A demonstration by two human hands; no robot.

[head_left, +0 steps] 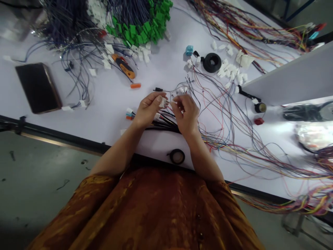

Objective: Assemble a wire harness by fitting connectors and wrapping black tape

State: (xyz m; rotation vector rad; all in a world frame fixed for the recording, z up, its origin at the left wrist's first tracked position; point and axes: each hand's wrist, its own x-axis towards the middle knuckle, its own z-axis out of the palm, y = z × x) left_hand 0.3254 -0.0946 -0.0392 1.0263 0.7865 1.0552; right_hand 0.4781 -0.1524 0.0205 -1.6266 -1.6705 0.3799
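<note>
My left hand (148, 108) pinches a small white connector (163, 103) between thumb and fingertips. Close beside it, my right hand (186, 113) has its thumb and forefinger closed on a thin wire at the connector's right side. Whether the wire's tip sits inside the connector is too small to tell. Beneath both hands lies a bundle of black-sleeved wires (166, 124), with white, blue and orange connectors (129, 115) at its left end. Loose wires with bare terminals (189, 81) lie just beyond my right hand.
Black tape rolls (212, 63) (177, 156) lie behind and in front of my hands. An orange-black cutter (124, 66), a dark flat case (38, 87) and green connectors (142, 34) are to the left and back. A white panel (288, 74) rises at right; long wires trail rightward.
</note>
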